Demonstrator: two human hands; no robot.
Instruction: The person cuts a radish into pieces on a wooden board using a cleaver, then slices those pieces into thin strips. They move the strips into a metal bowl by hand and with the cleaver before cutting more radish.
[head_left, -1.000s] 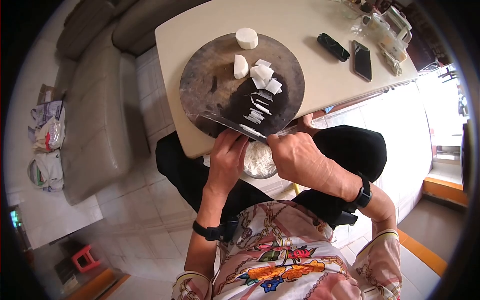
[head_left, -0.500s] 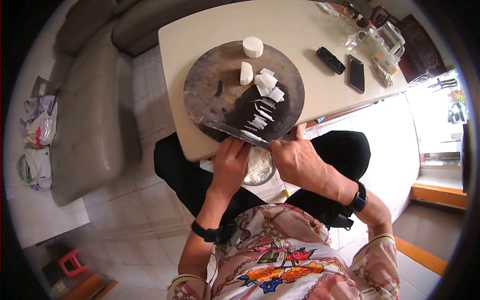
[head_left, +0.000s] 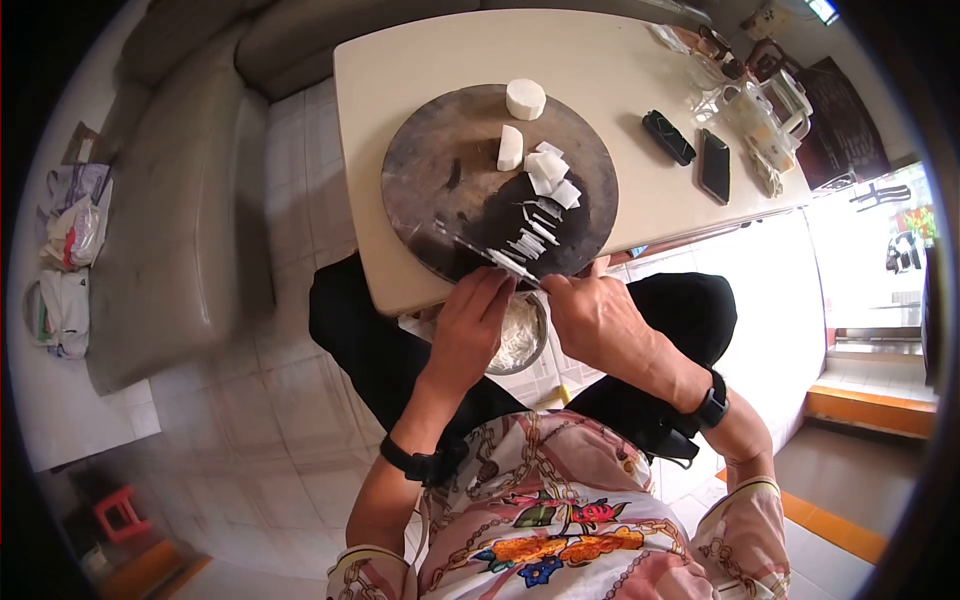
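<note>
My right hand (head_left: 604,318) is closed round the handle of a kitchen knife (head_left: 462,241), whose blade lies low across the near edge of a round dark chopping board (head_left: 420,170). My left hand (head_left: 466,322) has its fingers bent and pressed together at the blade, on white radish at the board's edge; the fingertips partly hide it. Cut white radish strips (head_left: 527,243) lie just beyond the blade. Behind them are thin radish slices (head_left: 546,172), a half-round piece (head_left: 510,147) and a thick round chunk (head_left: 525,99). Below my hands, a metal bowl (head_left: 543,345) holds shredded radish.
The board stands on a cream table (head_left: 600,60). A dark case (head_left: 668,138), a black phone (head_left: 714,167) and a plastic bag with containers (head_left: 755,125) lie to the right. A grey sofa (head_left: 185,230) is at the left, and my knees flank the bowl.
The view has shifted slightly. The knife blade has tilted and looks thinner, with more white strips showing beside it. Both hands stay at the board's near edge.
</note>
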